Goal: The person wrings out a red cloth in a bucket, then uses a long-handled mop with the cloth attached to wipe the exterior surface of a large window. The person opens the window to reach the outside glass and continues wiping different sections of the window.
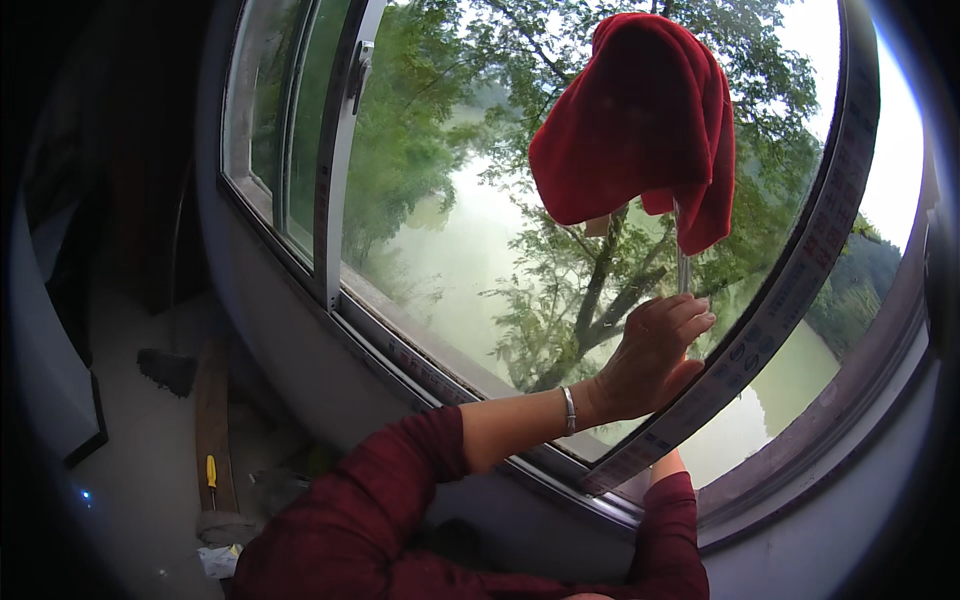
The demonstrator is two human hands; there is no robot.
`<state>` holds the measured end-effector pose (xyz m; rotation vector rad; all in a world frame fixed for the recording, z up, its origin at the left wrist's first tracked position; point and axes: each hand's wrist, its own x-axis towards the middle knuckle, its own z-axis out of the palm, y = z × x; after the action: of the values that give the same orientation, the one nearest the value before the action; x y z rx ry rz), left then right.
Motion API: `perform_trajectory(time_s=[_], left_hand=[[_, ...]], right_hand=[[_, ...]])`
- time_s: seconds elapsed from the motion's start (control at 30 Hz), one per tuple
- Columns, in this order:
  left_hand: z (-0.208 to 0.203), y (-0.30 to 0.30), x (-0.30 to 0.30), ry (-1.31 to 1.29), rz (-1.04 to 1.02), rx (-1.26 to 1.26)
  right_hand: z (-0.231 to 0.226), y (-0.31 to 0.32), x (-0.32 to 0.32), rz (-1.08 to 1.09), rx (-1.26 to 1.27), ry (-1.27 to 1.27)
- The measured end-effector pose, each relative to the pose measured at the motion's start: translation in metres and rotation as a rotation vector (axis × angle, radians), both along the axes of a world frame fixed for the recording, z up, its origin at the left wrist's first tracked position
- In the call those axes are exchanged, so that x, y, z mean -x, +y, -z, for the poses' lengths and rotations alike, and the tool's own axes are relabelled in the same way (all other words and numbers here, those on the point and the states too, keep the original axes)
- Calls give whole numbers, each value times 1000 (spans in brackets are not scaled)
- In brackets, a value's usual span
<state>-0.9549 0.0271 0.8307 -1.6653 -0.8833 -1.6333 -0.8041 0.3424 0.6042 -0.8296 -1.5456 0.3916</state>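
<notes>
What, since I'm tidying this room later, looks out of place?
A yellow-handled screwdriver lies loose on the brown strip at lower left, with a crumpled white item nearby; both seem like stray clutter. I see no clear damage.

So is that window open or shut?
The window is open: the right forearm passes behind its sash frame, through the gap on the right.

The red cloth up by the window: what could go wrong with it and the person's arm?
The red cloth hangs loosely at the top of a thin rod, so it might slip off. I can't tell whether the left hand grips that rod. The right forearm reaches behind the window frame, so it could get pinched if that frame slides.
</notes>
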Motion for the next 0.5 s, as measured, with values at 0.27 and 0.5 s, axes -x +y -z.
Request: perform_trajectory(time_s=[0.27,0.5], left_hand=[[-86,-37,95,-53,-608,-201],[-71,-28,111,-77,-566,-137]], right_hand=[[-21,-56,60,-70,-53,-176],[-127,-108,149,-301,-122,-139]])
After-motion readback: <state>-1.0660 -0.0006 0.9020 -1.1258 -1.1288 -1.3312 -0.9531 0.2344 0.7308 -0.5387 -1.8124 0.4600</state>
